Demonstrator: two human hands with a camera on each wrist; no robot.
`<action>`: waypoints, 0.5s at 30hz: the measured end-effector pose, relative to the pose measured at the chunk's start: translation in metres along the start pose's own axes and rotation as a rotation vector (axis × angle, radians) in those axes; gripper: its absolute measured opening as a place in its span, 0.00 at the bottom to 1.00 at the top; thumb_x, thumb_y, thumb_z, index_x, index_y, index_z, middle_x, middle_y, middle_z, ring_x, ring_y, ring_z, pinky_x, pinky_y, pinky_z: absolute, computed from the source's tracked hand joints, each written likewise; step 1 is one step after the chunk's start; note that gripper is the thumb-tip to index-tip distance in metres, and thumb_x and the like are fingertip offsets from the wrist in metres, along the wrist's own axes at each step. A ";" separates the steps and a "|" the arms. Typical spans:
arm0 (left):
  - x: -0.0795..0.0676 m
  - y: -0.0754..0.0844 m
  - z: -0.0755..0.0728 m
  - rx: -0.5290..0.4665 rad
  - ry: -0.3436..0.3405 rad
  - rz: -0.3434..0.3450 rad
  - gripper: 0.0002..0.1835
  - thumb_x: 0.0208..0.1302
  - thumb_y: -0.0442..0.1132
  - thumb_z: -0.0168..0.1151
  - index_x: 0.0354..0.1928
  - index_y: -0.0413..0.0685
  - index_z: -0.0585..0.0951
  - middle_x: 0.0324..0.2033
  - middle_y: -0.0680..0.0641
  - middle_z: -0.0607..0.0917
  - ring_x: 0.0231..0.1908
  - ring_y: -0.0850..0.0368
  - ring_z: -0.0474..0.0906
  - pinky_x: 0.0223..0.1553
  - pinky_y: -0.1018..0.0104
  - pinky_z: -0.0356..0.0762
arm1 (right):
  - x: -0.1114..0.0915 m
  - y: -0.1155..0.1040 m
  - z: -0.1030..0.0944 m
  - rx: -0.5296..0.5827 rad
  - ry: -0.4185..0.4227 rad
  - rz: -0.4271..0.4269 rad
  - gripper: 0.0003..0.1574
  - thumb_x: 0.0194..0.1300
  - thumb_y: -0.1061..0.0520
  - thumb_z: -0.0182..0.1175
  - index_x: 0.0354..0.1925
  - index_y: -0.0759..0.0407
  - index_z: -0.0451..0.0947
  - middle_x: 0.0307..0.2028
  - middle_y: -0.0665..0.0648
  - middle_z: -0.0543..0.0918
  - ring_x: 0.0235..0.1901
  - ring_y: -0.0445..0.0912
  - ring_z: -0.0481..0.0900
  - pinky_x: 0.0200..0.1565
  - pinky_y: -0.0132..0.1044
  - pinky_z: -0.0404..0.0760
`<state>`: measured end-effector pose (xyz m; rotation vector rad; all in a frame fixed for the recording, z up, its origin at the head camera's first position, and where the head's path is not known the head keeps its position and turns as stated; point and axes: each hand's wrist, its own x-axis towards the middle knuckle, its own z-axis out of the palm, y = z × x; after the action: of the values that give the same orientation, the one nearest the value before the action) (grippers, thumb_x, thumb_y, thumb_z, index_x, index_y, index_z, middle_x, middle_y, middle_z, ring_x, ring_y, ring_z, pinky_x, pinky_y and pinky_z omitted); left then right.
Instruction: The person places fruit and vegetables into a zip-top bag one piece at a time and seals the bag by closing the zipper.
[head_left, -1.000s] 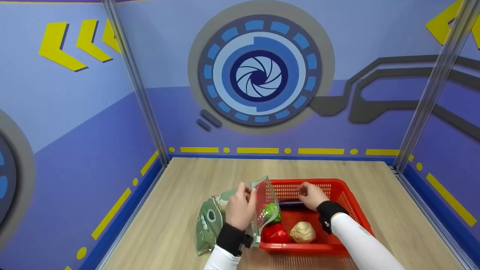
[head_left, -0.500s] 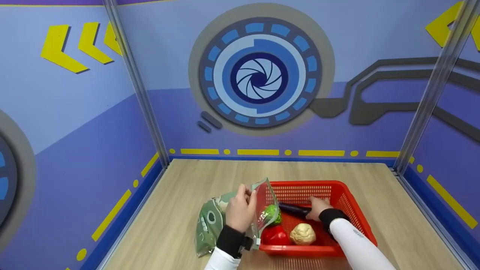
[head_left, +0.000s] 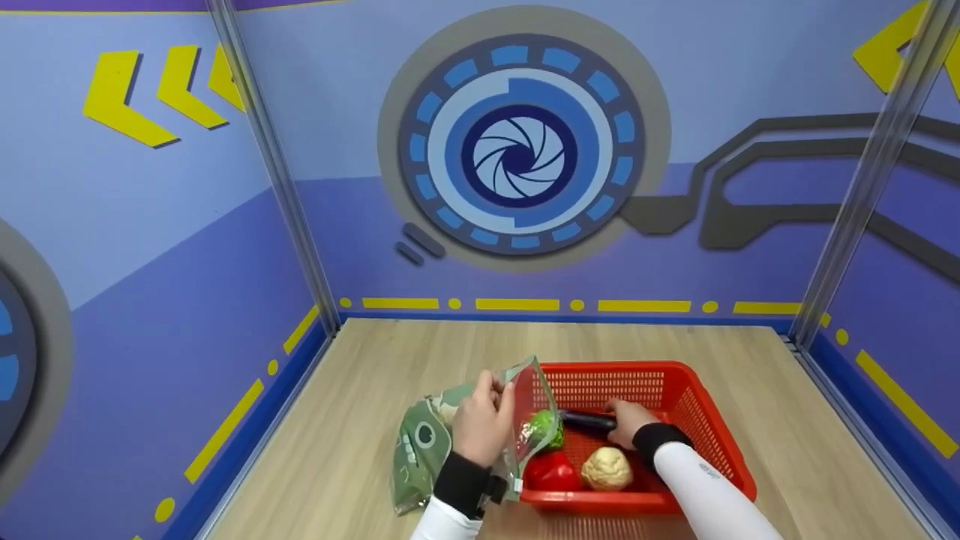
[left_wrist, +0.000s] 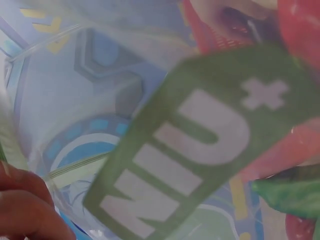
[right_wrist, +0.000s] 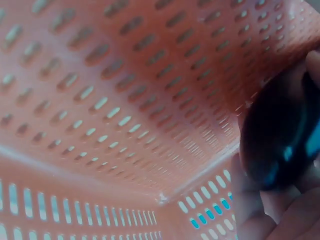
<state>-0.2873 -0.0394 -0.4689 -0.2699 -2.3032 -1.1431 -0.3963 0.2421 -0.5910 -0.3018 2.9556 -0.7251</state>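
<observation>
Behind the red basket (head_left: 690, 409) stand the blue and purple walls (head_left: 330, 127), and under it is the wood-coloured table (head_left: 375, 352). To the left of the basket lies a green printed bag (head_left: 421, 450), whose clear mouth is spread at the basket's left edge. At this same edge is the left hand (head_left: 480, 427): its thumb and fingers are bent and pinch the upper border of the bag. Inside the basket, toward its rear half, is the right hand (head_left: 630, 424), with fingers curled around the right end of a dark eggplant (head_left: 585, 420); the right wrist view shows this thick end among the fingers. Here something has just changed: one second ago these fingers were nearer to the basket's back wall, and now they are lower, around the eggplant. I judge that the reaching is therefore finished and the hold is made, though I cannot tell if the eggplant is lifted from the basket's bottom. Near the basket's front wall are a red pepper (head_left: 553, 471) and, just beside it, a pale knobbly vegetable (head_left: 607, 469). Toward the basket's left side, a bright green vegetable (head_left: 546, 429) shows behind clear plastic.
</observation>
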 end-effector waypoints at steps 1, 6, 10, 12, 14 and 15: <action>0.000 0.000 0.000 -0.001 -0.002 0.000 0.09 0.73 0.38 0.61 0.34 0.48 0.72 0.16 0.59 0.65 0.15 0.69 0.58 0.18 0.75 0.55 | -0.001 0.001 0.000 0.005 -0.005 0.011 0.34 0.55 0.66 0.69 0.61 0.69 0.75 0.55 0.72 0.82 0.56 0.66 0.81 0.57 0.59 0.78; -0.001 -0.002 0.001 0.006 0.002 0.010 0.09 0.73 0.38 0.61 0.34 0.48 0.72 0.16 0.59 0.64 0.15 0.69 0.57 0.18 0.75 0.55 | -0.007 0.002 -0.007 0.006 0.003 0.041 0.39 0.54 0.62 0.69 0.64 0.73 0.72 0.58 0.74 0.78 0.57 0.65 0.79 0.58 0.59 0.77; 0.000 -0.002 0.002 0.015 0.021 0.027 0.10 0.72 0.37 0.61 0.33 0.48 0.71 0.16 0.59 0.64 0.15 0.69 0.57 0.18 0.75 0.55 | -0.011 -0.002 -0.016 0.033 0.039 0.042 0.35 0.54 0.59 0.69 0.58 0.73 0.75 0.48 0.68 0.82 0.46 0.57 0.81 0.51 0.53 0.78; 0.001 -0.001 0.002 0.014 0.023 0.027 0.10 0.72 0.38 0.61 0.33 0.48 0.72 0.16 0.59 0.64 0.15 0.69 0.57 0.18 0.74 0.54 | -0.013 -0.005 -0.020 0.080 0.056 0.044 0.33 0.54 0.59 0.69 0.56 0.72 0.75 0.44 0.64 0.83 0.40 0.53 0.80 0.45 0.49 0.78; 0.001 0.000 0.002 0.011 0.014 0.015 0.10 0.72 0.38 0.61 0.33 0.48 0.72 0.16 0.59 0.64 0.16 0.69 0.58 0.19 0.74 0.55 | -0.015 -0.009 -0.025 0.158 0.066 0.047 0.33 0.55 0.59 0.68 0.57 0.71 0.74 0.41 0.63 0.83 0.36 0.51 0.79 0.39 0.44 0.77; 0.001 0.000 0.002 0.010 0.008 0.008 0.10 0.73 0.38 0.61 0.33 0.48 0.72 0.16 0.59 0.64 0.16 0.69 0.58 0.19 0.74 0.55 | -0.016 -0.011 -0.027 0.209 0.065 0.056 0.33 0.56 0.59 0.67 0.58 0.71 0.72 0.41 0.63 0.83 0.33 0.50 0.79 0.36 0.43 0.78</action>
<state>-0.2890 -0.0378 -0.4689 -0.2701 -2.2981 -1.1271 -0.3822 0.2478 -0.5615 -0.1824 2.8997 -1.0438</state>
